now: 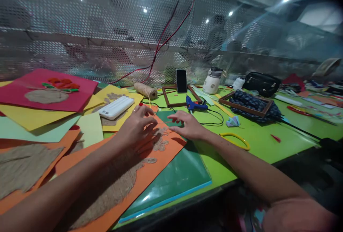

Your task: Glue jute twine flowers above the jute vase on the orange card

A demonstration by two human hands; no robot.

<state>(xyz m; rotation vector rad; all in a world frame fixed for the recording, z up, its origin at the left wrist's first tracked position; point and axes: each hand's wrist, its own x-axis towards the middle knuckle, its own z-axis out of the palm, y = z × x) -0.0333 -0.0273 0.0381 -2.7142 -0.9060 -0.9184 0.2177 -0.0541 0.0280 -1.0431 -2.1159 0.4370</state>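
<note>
My left hand (139, 124) is over an orange sheet (158, 162), its bent fingers apart. Close to its fingers comes a strand of twine from the twine roll (145, 90); whether they touch is unclear. Opposite it, my right hand (189, 125) hovers at the sheet's edge, thumb and curved fingers apart. A faint thin line shows between the hands. Between and below them, small looped twine shapes (160, 142) lie on the sheet, with a larger twine-covered shape (118, 185) nearer me, partly hidden by my left forearm. Under the sheet is a green glossy folder (174, 180).
Beyond my hands are a blue glue gun (196, 105), a propped phone (181, 81) and wooden frames (167, 98). Yellow-handled scissors (235, 141) lie right. A white power bank (116, 107) and coloured sheets (53, 117) are left. A white bottle (211, 82) stands behind.
</note>
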